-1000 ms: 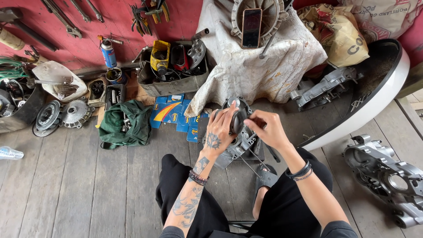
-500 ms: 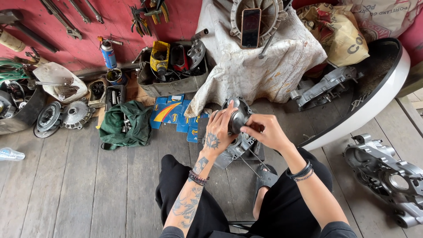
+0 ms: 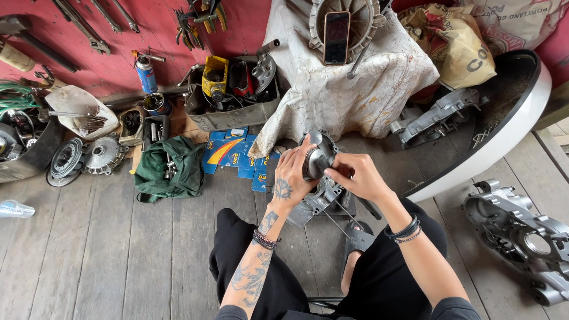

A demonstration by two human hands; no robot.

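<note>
A small rounded grey metal part (image 3: 318, 161) is held in a closed grip between both hands, just above a larger grey engine casing (image 3: 320, 198). The left hand (image 3: 290, 181) is wrapped against the part's left side, while the fingers of the right hand (image 3: 355, 176) are pinched on its right edge. The casing is set on the wooden plank floor (image 3: 106, 249) between the seated person's knees, with thin metal rods projecting from it toward a sandal. Directly behind the hands, a stained white cloth (image 3: 344, 89) is draped over a bulky object, and a phone (image 3: 336, 37) is propped on top of it. To the left of the hands, blue cardboard boxes (image 3: 234, 155) and a crumpled green bag (image 3: 169, 169) are spread on the floor. Farther back, a metal tray of parts (image 3: 231, 95) and a spray can (image 3: 145, 72) are set against a red wall hung with wrenches. On the right, a curved white panel (image 3: 504, 130) is seen, with another engine casing half (image 3: 521, 237) lying well apart from the hands.
</note>
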